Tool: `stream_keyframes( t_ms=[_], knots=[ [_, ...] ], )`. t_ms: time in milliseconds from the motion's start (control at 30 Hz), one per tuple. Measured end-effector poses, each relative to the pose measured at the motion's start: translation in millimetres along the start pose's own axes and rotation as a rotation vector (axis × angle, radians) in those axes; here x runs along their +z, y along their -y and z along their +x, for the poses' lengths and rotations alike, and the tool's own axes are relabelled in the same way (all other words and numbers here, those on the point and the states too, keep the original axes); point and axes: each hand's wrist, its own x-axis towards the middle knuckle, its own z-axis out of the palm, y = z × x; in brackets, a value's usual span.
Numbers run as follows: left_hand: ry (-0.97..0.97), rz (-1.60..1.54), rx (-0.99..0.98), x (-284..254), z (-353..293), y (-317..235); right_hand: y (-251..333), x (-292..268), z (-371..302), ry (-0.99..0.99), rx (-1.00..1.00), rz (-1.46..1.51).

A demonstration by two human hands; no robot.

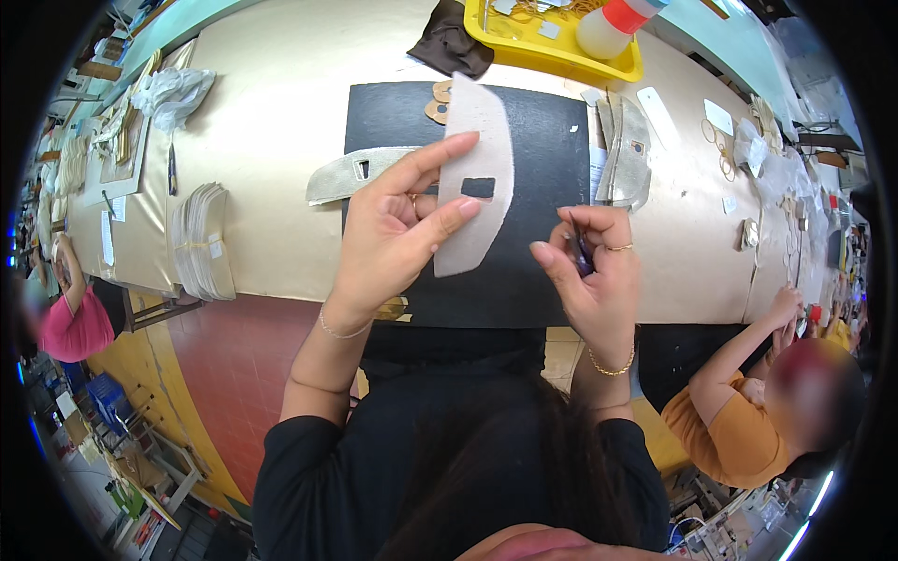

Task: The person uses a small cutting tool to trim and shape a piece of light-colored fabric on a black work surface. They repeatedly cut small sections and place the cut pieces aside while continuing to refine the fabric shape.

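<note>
My left hand (383, 234) pinches a pale grey curved panel (479, 136) between thumb and fingers. The panel stands nearly upright, and a small rectangular cutout shows in it near my thumb tip. To its right, my right hand (603, 280) is closed round a small dark tool (584, 254), mostly hidden by the fingers; its kind cannot be made out. Both hands are above a black mat (524, 290). A similar grey panel piece (329, 182) with a cutout lies at the mat's left edge, partly behind my left hand. Small tan pieces (436, 112) rest behind the held panel.
More grey panels (629, 159) lie right of the mat. A banded stack of panels (201, 245) sits at left. A yellow tray (552, 58) holding a bottle (606, 33) stands at the back, beside dark cloth (452, 42). A co-worker in orange (730, 425) sits at right.
</note>
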Motion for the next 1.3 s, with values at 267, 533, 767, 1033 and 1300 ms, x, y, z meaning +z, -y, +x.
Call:
stream_keyframes(
  t_ms=[267, 533, 767, 1033, 1300],
  knots=[
    [0.025, -0.008, -0.018, -1, 0, 2, -1, 5, 7, 0.015, -0.147, -0.156],
    [0.072, -0.079, -0.176, 1, -4, -6, 9, -4, 13, 0.110, -0.276, -0.235],
    [0.175, 0.044, -0.260, -3, -7, -16, 11, -7, 15, 0.146, -0.302, -0.274],
    [0.238, 0.104, -0.266, -7, -7, -16, 12, -5, 10, 0.134, -0.290, -0.272],
    [0.258, 0.058, -0.338, -11, -5, -15, 13, -3, 9, 0.149, -0.303, -0.281]
  ],
)
